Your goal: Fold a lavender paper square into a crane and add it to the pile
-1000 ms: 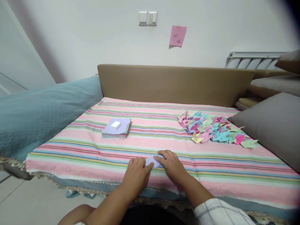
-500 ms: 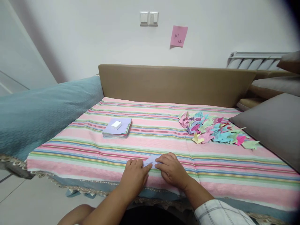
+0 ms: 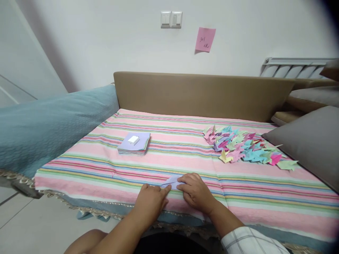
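A small sheet of lavender origami paper point(image 3: 172, 181), folded to a narrow point at its left, lies on the striped cloth in front of me. My left hand point(image 3: 151, 200) is closed at the paper's left part, with the thumb pressing on its lower edge. From the right, my right hand point(image 3: 194, 192) pinches the other end, its fingertips covering that part. Beyond them sits a stack of coloured paper point(image 3: 134, 146) with a lavender sheet on top. On this stack rests a small white block point(image 3: 134, 140).
Several folded paper cranes point(image 3: 242, 146) in mixed colours are gathered at the right, beside a grey cushion point(image 3: 315, 137). A striped cloth point(image 3: 87, 176) covers the seat. Behind it rises a brown backrest point(image 3: 196, 95), and a blue-covered armrest point(image 3: 58, 120) stands at the left.
My left fingers have shifted slightly down and left, so more of the paper's pointed left end shows. My right hand keeps its hold. The whole view has shifted a little.
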The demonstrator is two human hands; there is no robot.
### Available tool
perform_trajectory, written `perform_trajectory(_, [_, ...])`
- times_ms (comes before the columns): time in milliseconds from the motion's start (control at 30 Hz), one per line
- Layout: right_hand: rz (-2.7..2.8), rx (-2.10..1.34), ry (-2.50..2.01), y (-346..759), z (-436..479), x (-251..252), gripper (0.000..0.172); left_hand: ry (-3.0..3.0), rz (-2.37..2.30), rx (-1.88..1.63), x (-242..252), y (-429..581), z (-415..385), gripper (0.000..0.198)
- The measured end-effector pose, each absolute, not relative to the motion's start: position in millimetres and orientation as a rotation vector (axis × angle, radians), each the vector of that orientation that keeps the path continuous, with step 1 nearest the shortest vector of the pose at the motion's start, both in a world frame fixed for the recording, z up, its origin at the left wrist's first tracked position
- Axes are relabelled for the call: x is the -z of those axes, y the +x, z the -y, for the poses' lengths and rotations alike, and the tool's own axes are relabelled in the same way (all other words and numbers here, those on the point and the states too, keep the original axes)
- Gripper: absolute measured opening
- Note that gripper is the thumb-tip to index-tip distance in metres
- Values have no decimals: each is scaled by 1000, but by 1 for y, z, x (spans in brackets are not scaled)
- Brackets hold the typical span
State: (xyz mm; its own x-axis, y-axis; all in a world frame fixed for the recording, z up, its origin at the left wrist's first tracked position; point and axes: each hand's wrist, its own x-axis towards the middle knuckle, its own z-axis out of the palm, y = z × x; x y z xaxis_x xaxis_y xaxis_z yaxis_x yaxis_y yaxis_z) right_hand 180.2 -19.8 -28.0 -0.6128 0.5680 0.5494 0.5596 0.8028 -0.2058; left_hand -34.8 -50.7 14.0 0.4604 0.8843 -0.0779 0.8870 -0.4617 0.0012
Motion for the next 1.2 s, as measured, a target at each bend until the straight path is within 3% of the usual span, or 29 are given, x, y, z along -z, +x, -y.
perform_trajectory(133, [2369,-26,-859,179,21,24,19,2572,-1742,-120,-12,-42,43,23])
perform_trajectory(333, [2357,-35,-912,176,22,24,14,2557,-1728,-293,0,-48,35,20])
perform_trajectory(900, [2303,6,-986,169,24,25,14,2613,-1755,-117,-3,-48,35,28])
perform_trajectory(1067, [2295,13,-973,169,25,25,14,2595,-1727,55,-14,-43,42,22])
perform_trajectory(1200, [2295,-4,-966,170,26,25,11,2632,-1713,114,-17,-40,52,33])
